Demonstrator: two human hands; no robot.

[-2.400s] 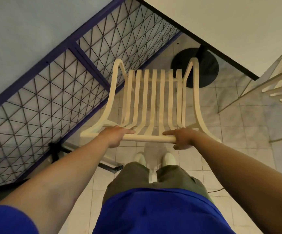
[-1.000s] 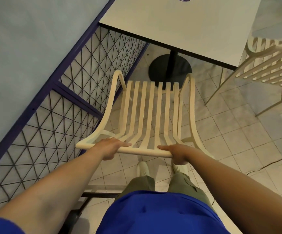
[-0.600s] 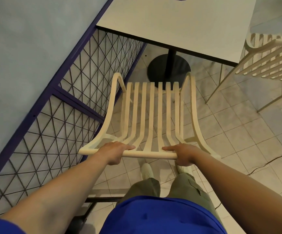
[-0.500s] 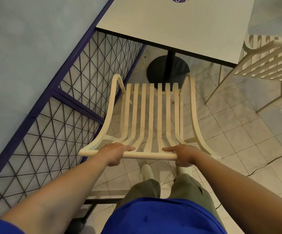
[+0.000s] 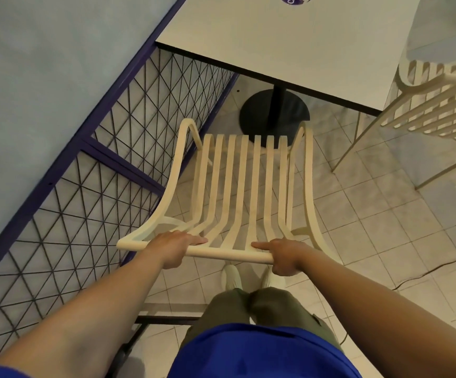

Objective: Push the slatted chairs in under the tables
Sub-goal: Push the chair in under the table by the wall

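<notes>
Both hands are closed around the top rail of the slatted chair (image 5: pixel 244 186), nearest to the body: the left hand (image 5: pixel 173 248) holds the rail toward its left end, the right hand (image 5: pixel 281 255) holds it near its right end, and the two are well apart, with several slats between them. The chair lies straight ahead of the hands. Its long axis, from the rail through the slats to the front edge of the seat, points away from the person and toward the black round base (image 5: pixel 274 113) of the table. The front of the seat is just short of this base and, I judge, still outside the near edge of the tabletop (image 5: pixel 289 42), which is further ahead and a little to the right. So the push should go straight forward, with both hands pressing equally, because neither hand is clearly nearer. To the left of the hands a wire mesh partition (image 5: pixel 107 170) runs close beside the chair. Far to the right stands a second slatted chair (image 5: pixel 436 105), well apart from the first.
</notes>
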